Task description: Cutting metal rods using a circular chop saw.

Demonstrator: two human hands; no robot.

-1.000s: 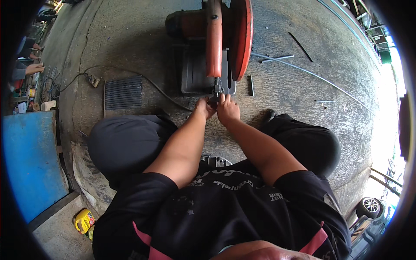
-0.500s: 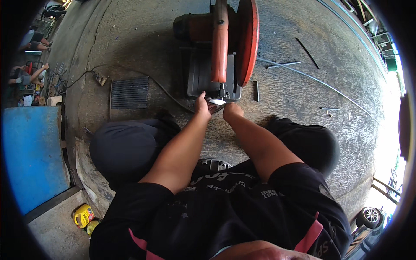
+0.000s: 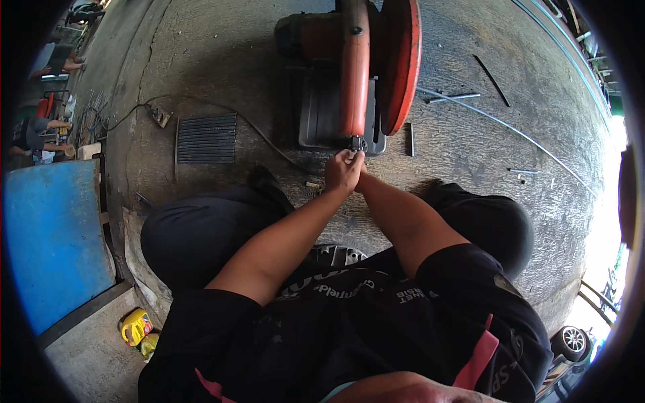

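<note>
The red chop saw (image 3: 356, 74) stands on the concrete floor (image 3: 201, 54) straight ahead of the person, its round blade guard (image 3: 401, 64) upright on the right and its dark base plate (image 3: 319, 117) flat beneath. At the near edge of that base sits a small black clamp knob (image 3: 356, 143). The left hand (image 3: 342, 171) is closed in a curled grip right at the knob, fingers touching it; whether it has hold of anything small there cannot be told. The right hand (image 3: 361, 176) lies mostly hidden behind the left, so its grip cannot be made out.

Just right of the base lies a short metal bar (image 3: 411, 139), and farther right thin rods (image 3: 451, 98) and a long wire (image 3: 510, 131) lie on the floor. A black cable (image 3: 269, 141) runs leftward past a ribbed dark mat (image 3: 207, 138). Far left lies a flat blue panel (image 3: 50, 235). Near the lower left, beside the person's knee, stands a small yellow container (image 3: 136, 326) with a pale label, its print too small to make out.
</note>
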